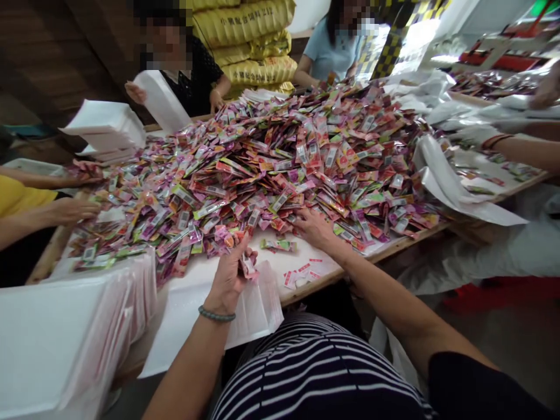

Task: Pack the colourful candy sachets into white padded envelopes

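A large heap of small, colourful wrapped packets [262, 169] covers the table. My left hand [230, 274], with a beaded bracelet at its wrist, is closed on a few small packets [248, 267] just above the near edge of the heap. Under it lies a white padded mailer [254, 315], reaching over the table's edge. My right hand [312, 228] rests at the front of the heap with its fingers apart, touching packets. Between my hands, one green and pink packet [279, 245] lies alone on the white tabletop.
Red and white slips [301, 273] lie near the table edge. White mailers [65, 332] are stacked at left, with another stack [105, 125] at far left. A bent mailer [459, 181] lies at right. Other people's hands work around the heap. Yellow sacks [249, 46] stand behind.
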A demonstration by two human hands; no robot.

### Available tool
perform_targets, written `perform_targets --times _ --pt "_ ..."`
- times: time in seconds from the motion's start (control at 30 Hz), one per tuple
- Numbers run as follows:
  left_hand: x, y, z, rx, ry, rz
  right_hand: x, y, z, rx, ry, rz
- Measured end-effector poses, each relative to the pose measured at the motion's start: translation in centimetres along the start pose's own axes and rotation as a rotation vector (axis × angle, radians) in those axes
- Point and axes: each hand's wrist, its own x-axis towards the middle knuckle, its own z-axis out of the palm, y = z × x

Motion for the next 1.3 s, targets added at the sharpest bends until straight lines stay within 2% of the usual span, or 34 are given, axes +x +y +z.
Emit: perform_targets --times 0.07,0.2,0.23,0.3,0.4,0.47,0.53,0.63,0.73,0.77,0.83,0.9,0.93,1.0,1.07,1.17,1.23,1.3 --pt "-0.1 0.0 -0.5 -0.017 0.025 -0.040 -0.5 0.8 -0.2 -0.012 0.034 0.042" --pt "-0.1 -0.7 -1.3 -0.044 0.015 -0.132 -2.7 -0.5 0.8 0.170 0.276 -0.016" --pt "0.0 -0.9 -1.4 -0.056 0.017 -0.136 -3.2 -1.2 1.5 0.220 0.268 -0.049" --pt "0.2 -1.2 -1.7 -0.080 0.031 -0.131 -3.7 -2.4 3.1 0.225 0.128 -0.085" --pt "0.5 -1.8 -2.1 -0.100 0.048 -0.101 -3.3 -3.4 5.0 0.042 -0.106 -0.062" --pt "0.6 -2.3 -2.4 -0.071 0.047 -0.105 -2.9 -3.5 5.5 -0.060 -0.157 -0.018" --pt "0.6 -2.7 -2.6 -0.018 0.051 -0.130 -2.6 -3.5 5.5 -0.052 -0.147 0.053" --pt "0.5 -3.4 -2.6 0.057 0.060 -0.148 -2.8 -4.4 5.1 0.173 -0.031 0.178" --pt "0.5 -3.8 -2.1 0.090 0.066 -0.108 -3.4 -6.7 5.0 0.489 0.064 0.190" --pt "0.5 -3.9 -2.0 0.083 0.071 -0.088 -3.5 -7.6 5.0 0.581 0.050 0.162" --pt "0.7 -4.0 -1.9 0.051 0.079 -0.060 -3.4 -9.1 5.0 0.753 -0.058 0.099" --pt "1.0 -3.9 -2.0 0.009 0.076 -0.057 -2.5 -9.5 4.7 0.872 -0.187 0.066" --pt "1.1 -3.8 -2.1 -0.010 0.073 -0.066 -1.7 -9.2 4.6 0.881 -0.210 0.065" --pt "1.3 -3.6 -2.4 -0.042 0.073 -0.079 0.4 -8.0 4.2 0.756 -0.144 0.054" --pt "1.5 -3.4 -2.6 -0.065 0.067 -0.088 2.7 -6.3 3.9 0.498 -0.062 -0.019" --pt "1.4 -3.4 -2.8 -0.084 0.049 -0.115 5.0 -3.9 3.6 0.182 -0.145 -0.144" --pt "1.4 -3.5 -3.0 -0.087 0.045 -0.135 5.3 -2.7 3.4 0.129 -0.169 -0.118" --pt "1.3 -3.7 -3.2 -0.077 0.034 -0.136 4.7 -2.0 3.1 0.187 -0.079 -0.011"
